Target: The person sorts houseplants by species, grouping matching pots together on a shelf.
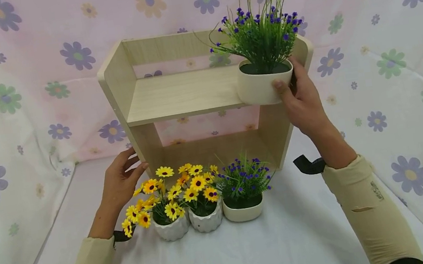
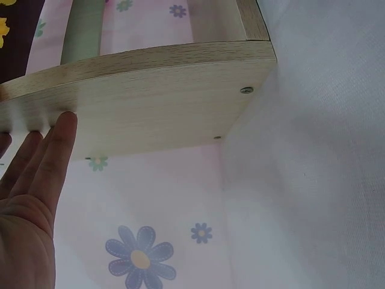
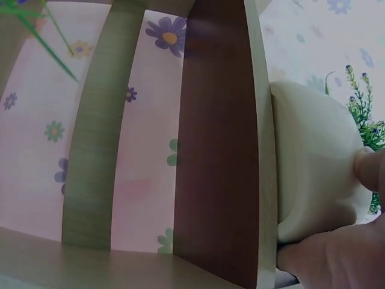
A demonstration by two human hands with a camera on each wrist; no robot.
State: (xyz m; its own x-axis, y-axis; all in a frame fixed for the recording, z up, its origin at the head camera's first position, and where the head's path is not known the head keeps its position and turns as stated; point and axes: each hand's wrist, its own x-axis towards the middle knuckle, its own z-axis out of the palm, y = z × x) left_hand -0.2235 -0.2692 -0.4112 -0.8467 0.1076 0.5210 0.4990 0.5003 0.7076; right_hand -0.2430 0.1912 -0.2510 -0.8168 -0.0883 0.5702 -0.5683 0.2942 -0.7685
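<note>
The right hand (image 1: 306, 104) hides one end of the potted plant (image 1: 265, 53), most of its own fingers vanish behind the pot, and the right wrist view crops both plant and hand. Whether the base rests fully on the upper board of the shelf (image 1: 182, 92) cannot be told; it sits at that board's right end, over the front edge. Yellow flowers (image 1: 198, 183) mask part of the shelf's lower front. The held pot is smooth, cream and rounded, with bushy green stems, tiny violet blooms and long grassy blades. The hands are well apart: the right clamps the pot, thumb in front; the left (image 1: 121, 177) touches the shelf's left side, fingers extended.
</note>
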